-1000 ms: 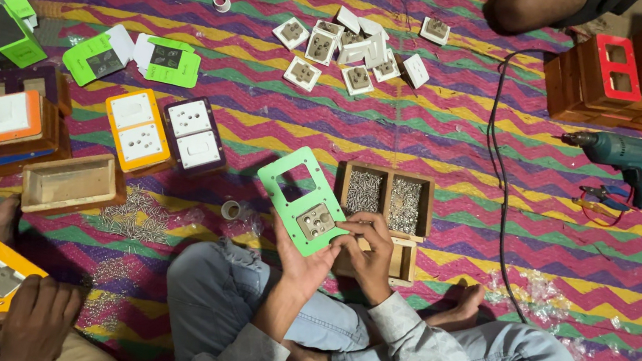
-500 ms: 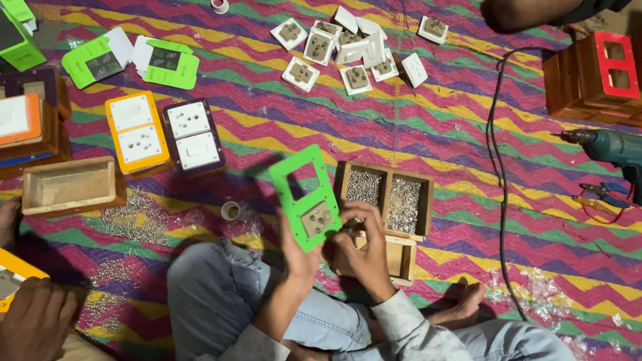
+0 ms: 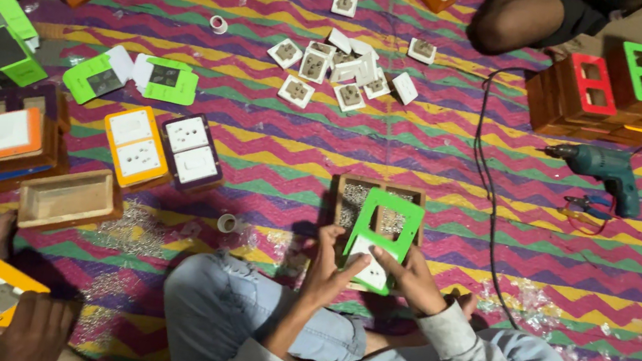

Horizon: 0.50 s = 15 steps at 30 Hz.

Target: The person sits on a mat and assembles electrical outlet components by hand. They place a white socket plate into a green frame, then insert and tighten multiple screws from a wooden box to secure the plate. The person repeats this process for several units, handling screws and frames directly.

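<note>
Fitting white switch module (image 3: 372, 273) into green frame (image 3: 385, 225), both hands' fingers pinching it, left hand (image 3: 331, 270) and right hand (image 3: 412, 279), above wooden screw tray (image 3: 351, 198) (likely needing firm seating press next).

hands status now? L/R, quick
Left hand: closed on the green switch plate, at its lower left edge.
Right hand: closed on the same plate, lower right.

zigzag rug (image 3: 278, 126) | white switch modules (image 3: 339, 67) | teal drill (image 3: 606, 170) | wooden box (image 3: 69, 199)
</note>
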Each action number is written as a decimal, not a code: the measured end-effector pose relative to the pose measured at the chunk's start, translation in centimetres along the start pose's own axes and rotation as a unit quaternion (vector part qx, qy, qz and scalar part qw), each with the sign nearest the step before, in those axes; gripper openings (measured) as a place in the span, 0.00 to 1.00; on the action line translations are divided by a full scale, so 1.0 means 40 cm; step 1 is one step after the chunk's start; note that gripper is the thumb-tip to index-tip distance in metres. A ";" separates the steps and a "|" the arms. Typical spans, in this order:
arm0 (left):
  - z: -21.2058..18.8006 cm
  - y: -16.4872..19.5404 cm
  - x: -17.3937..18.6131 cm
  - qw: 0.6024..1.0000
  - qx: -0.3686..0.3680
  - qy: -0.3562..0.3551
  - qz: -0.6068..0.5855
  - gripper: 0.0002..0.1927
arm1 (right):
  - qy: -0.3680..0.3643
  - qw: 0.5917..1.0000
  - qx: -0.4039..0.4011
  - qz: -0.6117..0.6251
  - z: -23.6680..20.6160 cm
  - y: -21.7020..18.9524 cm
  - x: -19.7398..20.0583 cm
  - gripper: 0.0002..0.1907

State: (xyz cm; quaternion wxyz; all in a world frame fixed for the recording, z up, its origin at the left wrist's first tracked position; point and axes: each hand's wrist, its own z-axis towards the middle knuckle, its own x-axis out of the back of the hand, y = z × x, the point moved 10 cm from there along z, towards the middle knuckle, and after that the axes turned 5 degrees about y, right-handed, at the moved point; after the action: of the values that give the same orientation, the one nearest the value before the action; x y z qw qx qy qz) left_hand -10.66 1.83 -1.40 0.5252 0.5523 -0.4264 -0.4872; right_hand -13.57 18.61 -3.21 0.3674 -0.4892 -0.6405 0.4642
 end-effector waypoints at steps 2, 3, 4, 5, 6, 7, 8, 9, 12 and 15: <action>-0.007 -0.059 -0.054 0.989 0.084 -0.084 -0.088 0.28 | -0.027 1.000 -0.011 -0.004 -0.018 0.032 0.015 0.17; -0.018 -0.083 -0.083 0.975 0.125 -0.126 -0.132 0.25 | -0.033 0.999 0.010 0.016 -0.022 0.038 0.010 0.17; -0.025 -0.113 -0.090 0.969 0.166 -0.123 -0.138 0.23 | -0.040 0.998 0.030 0.035 -0.027 0.043 0.005 0.17; -0.035 -0.139 -0.097 0.961 0.207 -0.118 -0.142 0.22 | -0.011 0.998 0.066 0.001 -0.029 0.042 0.010 0.17; -0.047 -0.162 -0.103 0.952 0.244 -0.113 -0.145 0.21 | 0.018 0.994 0.104 -0.032 -0.028 0.036 0.011 0.18; -0.044 -0.153 -0.106 0.958 0.218 -0.109 -0.149 0.21 | 0.048 0.986 0.144 -0.066 -0.029 0.023 0.019 0.18; -0.042 -0.144 -0.107 0.964 0.195 -0.104 -0.147 0.21 | 0.042 0.990 0.128 -0.040 -0.022 0.034 0.009 0.18; -0.042 -0.134 -0.110 0.968 0.175 -0.103 -0.146 0.20 | 0.040 0.993 0.109 -0.015 -0.021 0.044 0.006 0.18; -0.050 -0.145 -0.114 0.957 0.213 -0.084 -0.178 0.19 | 0.071 0.980 0.166 -0.077 -0.036 0.005 0.022 0.19; -0.055 -0.157 -0.102 0.957 0.234 -0.062 -0.159 0.17 | 0.104 0.953 0.218 -0.182 -0.050 -0.026 0.026 0.19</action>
State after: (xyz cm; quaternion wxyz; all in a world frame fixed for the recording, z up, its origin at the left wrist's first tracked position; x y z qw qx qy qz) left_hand -9.43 6.75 -7.36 0.2698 0.6889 -0.4668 -0.4844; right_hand -12.29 19.97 -1.60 0.6081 -0.3176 -0.5603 0.4642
